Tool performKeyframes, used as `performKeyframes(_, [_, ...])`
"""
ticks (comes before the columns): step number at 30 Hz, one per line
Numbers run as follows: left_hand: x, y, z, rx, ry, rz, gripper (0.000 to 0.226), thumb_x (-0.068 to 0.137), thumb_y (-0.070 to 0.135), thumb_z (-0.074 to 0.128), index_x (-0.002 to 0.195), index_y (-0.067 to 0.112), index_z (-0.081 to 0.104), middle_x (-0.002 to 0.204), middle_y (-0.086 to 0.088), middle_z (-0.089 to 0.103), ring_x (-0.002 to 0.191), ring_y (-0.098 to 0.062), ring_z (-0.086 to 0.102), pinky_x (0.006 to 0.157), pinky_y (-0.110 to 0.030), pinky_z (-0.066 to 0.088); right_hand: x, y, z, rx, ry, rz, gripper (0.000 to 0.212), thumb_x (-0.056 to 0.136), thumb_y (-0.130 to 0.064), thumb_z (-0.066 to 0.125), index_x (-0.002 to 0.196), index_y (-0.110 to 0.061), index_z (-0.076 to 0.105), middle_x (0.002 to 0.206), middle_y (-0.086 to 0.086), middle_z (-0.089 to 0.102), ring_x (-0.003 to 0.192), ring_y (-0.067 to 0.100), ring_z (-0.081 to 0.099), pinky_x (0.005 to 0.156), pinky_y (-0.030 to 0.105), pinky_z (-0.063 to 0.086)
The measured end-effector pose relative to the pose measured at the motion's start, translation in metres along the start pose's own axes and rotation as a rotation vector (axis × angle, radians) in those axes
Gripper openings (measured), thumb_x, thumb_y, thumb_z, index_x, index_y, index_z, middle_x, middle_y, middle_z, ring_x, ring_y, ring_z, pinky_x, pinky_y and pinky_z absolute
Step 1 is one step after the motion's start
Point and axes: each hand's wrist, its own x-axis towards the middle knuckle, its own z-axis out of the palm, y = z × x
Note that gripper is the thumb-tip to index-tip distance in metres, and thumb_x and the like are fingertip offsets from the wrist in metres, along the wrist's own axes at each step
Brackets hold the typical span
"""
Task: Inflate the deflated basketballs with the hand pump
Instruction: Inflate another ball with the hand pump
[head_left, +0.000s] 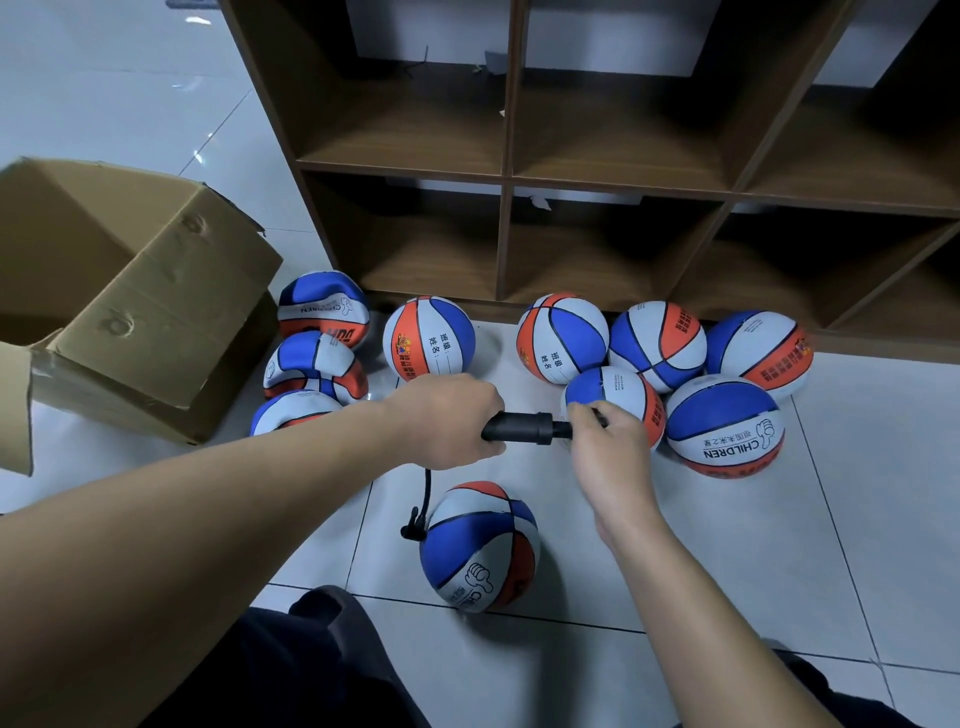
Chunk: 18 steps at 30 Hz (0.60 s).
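A left hand (447, 418) grips a black plastic hand pump's barrel (519, 427); the right hand (605, 441) grips its handle end. Its black hose (427, 493) joins a red, white and blue basketball (480, 545) on the tiled floor (727, 571).

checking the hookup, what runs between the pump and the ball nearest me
In the head view, a thin black hose hangs from the pump down to the nearest ball, ending at a black connector on its left side.

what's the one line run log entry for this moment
step: pumping | left hand: grips pump body | right hand: grips pump handle end | hose: plugged into near ball on floor
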Motion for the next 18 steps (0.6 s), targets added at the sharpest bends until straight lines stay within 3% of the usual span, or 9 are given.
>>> performKeyframes(5, [-0.003,-0.012,-0.003,0.009,-0.014,-0.07,0.025,0.097,0.048,0.062,0.085,0.027,0.061,0.074,0.004,0.062,0.069,-0.018,0.061,0.063,-0.036,0.054,0.021,0.003,-0.042,0.112,0.194,0.084,0.025,0.092,-0.018,0.057,0.073,-0.015,0.042,0.067,0.004,0.035,0.062,0.02,0.03,0.053,0.031,0.027])
performKeyframes(9, [-0.002,-0.01,-0.002,0.025,-0.021,-0.062,0.026,0.097,0.048,0.062,0.081,0.027,0.058,0.075,0.004,0.062,0.069,-0.018,0.061,0.063,-0.036,0.054,0.024,0.009,-0.05,0.186,0.201,0.142,0.031,0.094,-0.018,0.058,0.07,-0.021,0.037,0.061,-0.003,0.032,0.058,0.018,0.027,0.051,0.031,0.025])
performKeyframes(14, [-0.003,-0.011,-0.001,0.06,-0.03,-0.059,0.022,0.099,0.043,0.059,0.084,0.027,0.06,0.076,0.004,0.063,0.069,-0.019,0.062,0.065,-0.037,0.057,0.016,0.01,-0.034,0.155,0.234,0.088,0.022,0.095,-0.019,0.053,0.075,-0.017,0.042,0.068,0.001,0.037,0.065,0.021,0.031,0.057,0.034,0.027])
performKeyframes(18, [-0.005,-0.012,-0.003,0.053,-0.039,-0.06,0.019,0.1,0.041,0.058,0.086,0.028,0.061,0.076,0.005,0.063,0.071,-0.017,0.062,0.066,-0.037,0.057,0.009,0.007,-0.022,0.105,0.183,0.026,0.026,0.098,-0.016,0.05,0.076,-0.008,0.038,0.064,-0.002,0.035,0.054,0.013,0.028,0.055,0.03,0.028])
